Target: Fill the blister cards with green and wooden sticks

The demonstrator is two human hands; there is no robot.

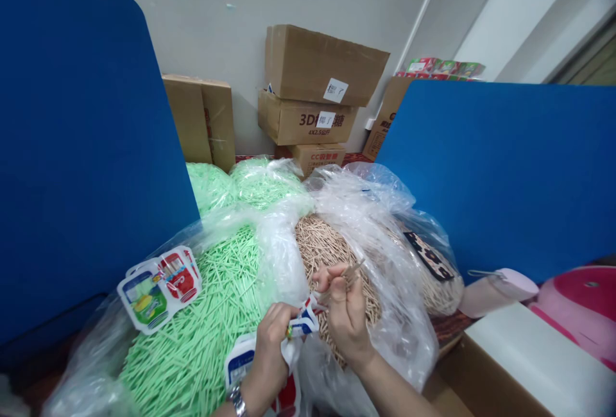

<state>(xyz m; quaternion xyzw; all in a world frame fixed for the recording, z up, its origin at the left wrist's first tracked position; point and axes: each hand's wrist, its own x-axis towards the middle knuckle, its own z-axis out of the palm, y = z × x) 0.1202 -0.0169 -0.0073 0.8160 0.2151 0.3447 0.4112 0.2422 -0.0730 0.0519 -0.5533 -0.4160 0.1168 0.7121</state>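
My left hand (272, 346) is closed on a small printed packet (302, 322) in white, blue and red, held low in the middle. My right hand (344, 308) pinches a few thin wooden sticks (353, 271) just above the packet's open top. Both hands hover over a clear plastic bag of wooden sticks (327, 247). To the left lies a bigger clear bag heaped with green sticks (212, 321). A bundle of printed packets (158, 285) rests on the green sticks' bag at the left.
Blue partition panels stand at the left (81, 147) and right (505, 167). Cardboard boxes (312, 96) are stacked against the back wall. A white box (534, 356), a pink tape dispenser (500, 289) and a pink round container (584, 308) sit at the right.
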